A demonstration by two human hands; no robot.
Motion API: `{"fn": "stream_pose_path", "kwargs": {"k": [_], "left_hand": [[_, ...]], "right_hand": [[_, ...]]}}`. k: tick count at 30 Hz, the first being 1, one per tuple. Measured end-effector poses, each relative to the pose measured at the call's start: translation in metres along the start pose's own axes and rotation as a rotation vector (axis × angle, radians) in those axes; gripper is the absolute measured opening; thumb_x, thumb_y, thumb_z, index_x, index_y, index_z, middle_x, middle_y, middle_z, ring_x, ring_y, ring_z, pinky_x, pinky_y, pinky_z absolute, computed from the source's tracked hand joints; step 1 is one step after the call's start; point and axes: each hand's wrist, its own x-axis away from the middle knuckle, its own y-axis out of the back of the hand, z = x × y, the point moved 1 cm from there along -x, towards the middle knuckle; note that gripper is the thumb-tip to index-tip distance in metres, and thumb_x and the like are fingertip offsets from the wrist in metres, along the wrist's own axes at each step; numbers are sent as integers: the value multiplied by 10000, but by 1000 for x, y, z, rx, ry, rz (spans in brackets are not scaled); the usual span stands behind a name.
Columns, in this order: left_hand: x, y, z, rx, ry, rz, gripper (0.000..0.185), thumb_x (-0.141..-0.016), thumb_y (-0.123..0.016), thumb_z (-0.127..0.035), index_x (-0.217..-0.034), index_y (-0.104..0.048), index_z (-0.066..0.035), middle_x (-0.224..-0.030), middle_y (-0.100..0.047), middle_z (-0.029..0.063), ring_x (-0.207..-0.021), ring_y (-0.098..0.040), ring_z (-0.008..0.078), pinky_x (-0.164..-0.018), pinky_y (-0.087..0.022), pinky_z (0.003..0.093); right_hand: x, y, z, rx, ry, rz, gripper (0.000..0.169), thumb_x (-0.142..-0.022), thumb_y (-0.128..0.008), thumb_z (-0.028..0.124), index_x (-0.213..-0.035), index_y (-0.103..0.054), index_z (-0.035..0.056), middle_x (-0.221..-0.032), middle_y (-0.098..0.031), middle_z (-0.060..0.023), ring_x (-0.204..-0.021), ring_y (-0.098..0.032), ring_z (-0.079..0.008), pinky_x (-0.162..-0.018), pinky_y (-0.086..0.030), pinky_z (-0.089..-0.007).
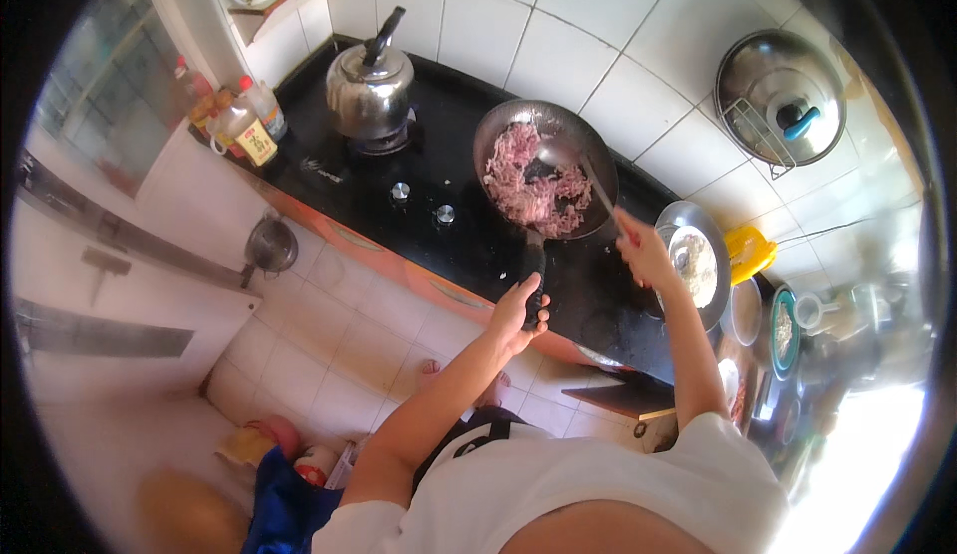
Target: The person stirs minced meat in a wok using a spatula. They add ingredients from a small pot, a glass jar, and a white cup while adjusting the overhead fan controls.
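Note:
My left hand [521, 315] is closed around the black handle [534, 262] of a dark wok [605, 173] on the black cooktop. Pinkish minced meat [532, 199] lies in the wok, spread over its left and lower parts. With my right hand [641, 249] I grip a metal spatula [598, 184], whose blade rests inside the wok near the meat's upper right. The grip end of the spatula is hidden in my fingers.
A steel kettle [370, 91] stands on the left burner, with sauce bottles [250, 132] beyond it. Right of my right forearm are a plate of white food [695, 266] in a metal pan [721, 285], a yellow container [750, 253] and a teal-rimmed bowl [774, 360]. A lid [807, 68] hangs on the tiled wall.

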Motion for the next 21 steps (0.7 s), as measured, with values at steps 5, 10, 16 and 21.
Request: {"fn": "stream_pose_path", "kwargs": {"k": [5, 10, 16, 21], "left_hand": [[1, -7, -1, -29, 9, 19, 249, -859, -631, -347, -902, -448, -184, -707, -540, 28, -515, -478, 135, -437, -365, 248], [-4, 0, -3, -27, -10, 20, 243, -865, -622, -352, -898, -458, -175, -707, -543, 28, -523, -481, 134, -441, -371, 247], [-6, 1, -2, -13, -16, 24, 300, -834, -665, -343, -940, -437, -179, -731, -529, 24, -525, -491, 139, -428, -369, 268], [-3, -1, 0, -35, 7, 23, 274, -846, -648, -348, -930, -445, -184, -725, -534, 17, -530, -487, 135, -438, -365, 261]], "right_hand": [[-66, -17, -7, -229, -152, 36, 480, -830, -493, 58, -1297, -498, 169, -613, -552, -102, -374, -494, -183, -381, -405, -320], [-19, -21, 4, 441, 484, 30, 515, -810, -495, 72, -1309, -472, 200, -793, -603, -266, -722, -610, -423, -669, -506, -433], [75, 36, 52, 457, 130, 89, 544, -814, -528, 76, -1332, -440, 217, -826, -622, -240, -736, -618, -401, -703, -497, -464], [53, -17, 19, 541, 65, 78, 522, -821, -500, 85, -1326, -445, 205, -849, -623, -244, -807, -616, -398, -740, -489, -478]]}}
